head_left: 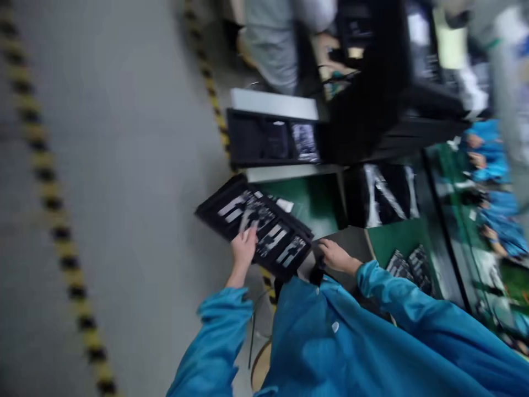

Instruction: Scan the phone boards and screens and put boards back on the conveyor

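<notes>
A black tray (pixel 273 259) is tilted in front of my body, partly over the floor. Its compartments hold several flat pale and dark parts (pixel 276 236), too blurred to name exactly. My left hand (pixel 243 249) is at the tray's near edge, fingers closed on a thin light-coloured strip (pixel 248 216) that lies over the compartments. My right hand (pixel 336 257) is at the tray's right end, its fingers curled at the corner; the exact contact is partly hidden.
Beyond the tray stands another black tray (pixel 256 135) with a bagged item (pixel 305 141). A green bench surface (pixel 318 204) carries a plastic-wrapped black stack (pixel 388 193). Dark parts (pixel 413 267) lie to the right. Co-workers in blue sleeves (pixel 490 149) sit far right. Striped floor tape (pixel 53 204) runs left.
</notes>
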Action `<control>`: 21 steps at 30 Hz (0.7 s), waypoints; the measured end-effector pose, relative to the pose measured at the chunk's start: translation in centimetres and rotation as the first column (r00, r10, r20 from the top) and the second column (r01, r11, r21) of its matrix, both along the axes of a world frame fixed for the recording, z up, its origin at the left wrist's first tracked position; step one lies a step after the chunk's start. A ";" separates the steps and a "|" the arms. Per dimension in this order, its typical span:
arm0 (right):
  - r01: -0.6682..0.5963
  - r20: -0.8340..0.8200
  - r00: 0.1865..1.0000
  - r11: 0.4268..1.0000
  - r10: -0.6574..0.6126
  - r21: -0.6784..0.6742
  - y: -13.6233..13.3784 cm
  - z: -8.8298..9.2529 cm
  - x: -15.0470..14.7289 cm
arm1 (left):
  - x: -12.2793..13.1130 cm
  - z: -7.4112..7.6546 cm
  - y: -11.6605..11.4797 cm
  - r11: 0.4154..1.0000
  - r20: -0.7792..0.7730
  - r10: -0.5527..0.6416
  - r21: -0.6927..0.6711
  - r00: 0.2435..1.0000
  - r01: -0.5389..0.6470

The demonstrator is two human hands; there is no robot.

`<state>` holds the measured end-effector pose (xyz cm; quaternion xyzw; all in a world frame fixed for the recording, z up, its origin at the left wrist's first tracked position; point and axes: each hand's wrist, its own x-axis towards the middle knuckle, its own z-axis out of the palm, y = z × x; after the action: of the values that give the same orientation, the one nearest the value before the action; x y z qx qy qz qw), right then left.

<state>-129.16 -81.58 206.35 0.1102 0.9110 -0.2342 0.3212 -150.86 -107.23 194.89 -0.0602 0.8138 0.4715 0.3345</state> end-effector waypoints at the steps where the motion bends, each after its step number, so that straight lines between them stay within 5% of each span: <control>1: 0.114 -0.017 0.993 0.991 -0.113 0.065 1.7 2.7 2.1 | 0.1 0.4 0.7 0.999 -0.004 -0.041 0.021 0.999 0.041; 3: 0.368 -0.103 0.930 0.910 -0.354 0.192 5.1 8.3 6.4 | -0.3 0.9 3.3 0.989 -0.006 -0.124 0.079 0.992 0.124; 6: 0.702 -0.300 0.711 0.658 -0.635 0.271 7.8 15.5 12.5 | -0.6 4.0 10.6 0.919 0.021 -0.285 0.290 0.958 0.266; 9: 0.888 -0.423 0.457 0.432 -0.782 0.160 6.8 19.0 16.3 | 2.7 10.9 19.6 0.673 -0.064 -0.532 0.573 0.845 0.467; 12: 0.950 -0.446 0.249 0.306 -0.860 -0.061 4.3 18.4 16.5 | 10.3 18.6 26.8 0.281 -0.310 -0.703 0.705 0.640 0.651; 15: 0.950 -0.465 0.044 0.181 -0.884 -0.253 3.2 15.9 14.9 | 20.0 23.8 30.2 0.042 -0.456 -0.747 0.695 0.485 0.718; 18: 0.929 -0.471 -0.160 0.029 -0.867 -0.368 4.0 14.3 15.5 | 27.0 24.9 30.5 -0.064 -0.529 -0.761 0.637 0.375 0.768; 20: 0.912 -0.462 -0.255 -0.052 -0.850 -0.407 5.1 14.0 18.1 | 28.1 23.8 30.7 -0.127 -0.574 -0.763 0.585 0.298 0.801; 21: 0.905 -0.456 -0.286 -0.081 -0.843 -0.417 5.9 14.0 20.0 | 27.5 22.8 31.2 -0.113 -0.587 -0.759 0.547 0.284 0.829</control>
<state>-109.21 -75.71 220.35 0.6738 0.5769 -0.3667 -0.2806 -123.32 -76.07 217.73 0.6140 0.3793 0.4800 0.4987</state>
